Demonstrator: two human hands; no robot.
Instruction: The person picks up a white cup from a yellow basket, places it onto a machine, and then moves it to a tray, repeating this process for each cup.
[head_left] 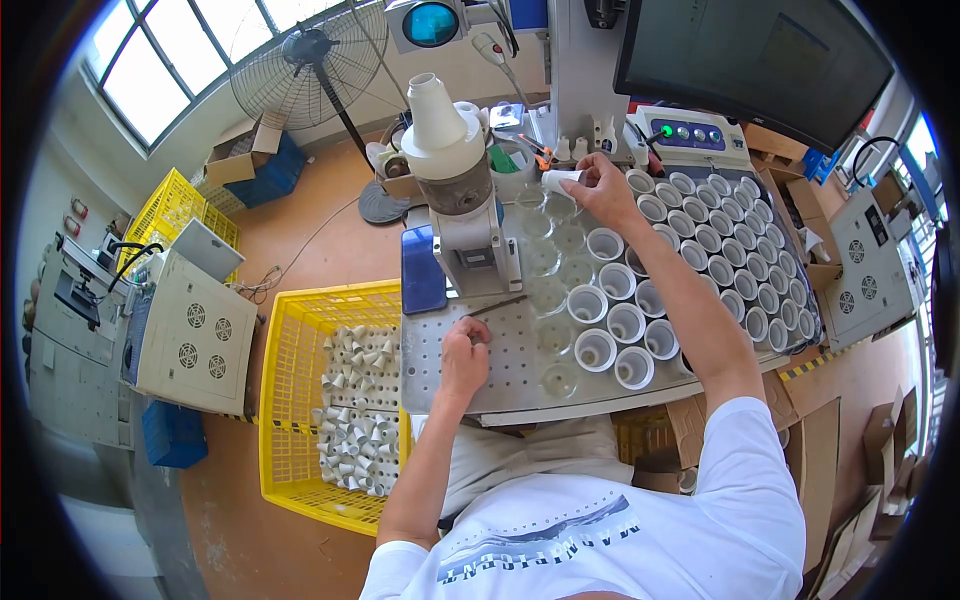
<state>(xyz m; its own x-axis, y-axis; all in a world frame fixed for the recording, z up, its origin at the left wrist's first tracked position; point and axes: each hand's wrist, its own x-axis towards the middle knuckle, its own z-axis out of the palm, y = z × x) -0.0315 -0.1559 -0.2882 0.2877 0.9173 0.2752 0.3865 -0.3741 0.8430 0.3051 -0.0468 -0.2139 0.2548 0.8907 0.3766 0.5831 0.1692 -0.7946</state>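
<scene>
My right hand [603, 192] is closed on a white cup [563, 181], tipped on its side above the back of the metal worktable [508, 384]. My left hand [464, 352] rests over the perforated part of the table, its fingers curled around a thin dark stick [497, 306] that points to the right. Clear cups [545, 257] stand in columns between my hands. To their right are rows of white cups [626, 322], open end up. Behind my left hand rises a machine post with a white cone [435, 118] on top.
A yellow crate [288, 314] holding many small white cups is on the floor at the left. A monitor [752, 62] hangs at the upper right, above a control box [690, 134]. A blue tray [424, 270] lies beside the machine. A fan [310, 48] stands behind.
</scene>
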